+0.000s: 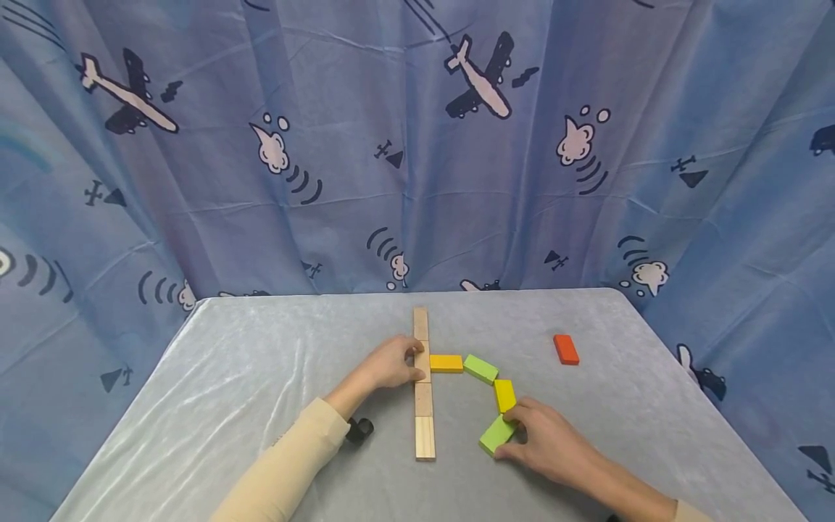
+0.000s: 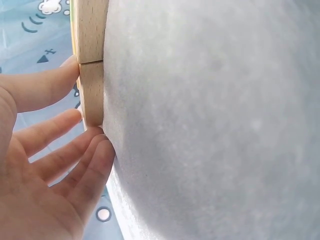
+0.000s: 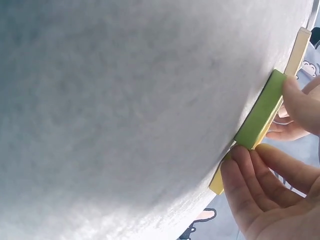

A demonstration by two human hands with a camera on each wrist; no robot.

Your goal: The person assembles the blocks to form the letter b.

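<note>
My left hand [image 1: 394,362] has its thumb and fingertips about a plain wooden block [image 1: 422,355] in a straight row of several. In the left wrist view the thumb rests near a seam of that row, while the lower fingertips reach the cloth. My right hand [image 1: 551,442] pinches a light green block [image 1: 496,433] between thumb and fingers, one at each end. That block lies flat, its upper end near a yellow block [image 1: 504,395]. Another green block [image 1: 480,369] and an orange-yellow block [image 1: 446,363] continue the curve up to the wooden row.
A red-orange block [image 1: 566,349] lies apart at the right on the light grey cloth-covered table [image 1: 261,362]. A small black object [image 1: 359,429] shows beside the left sleeve [image 1: 300,453]. Behind the table hangs a blue patterned curtain [image 1: 365,109].
</note>
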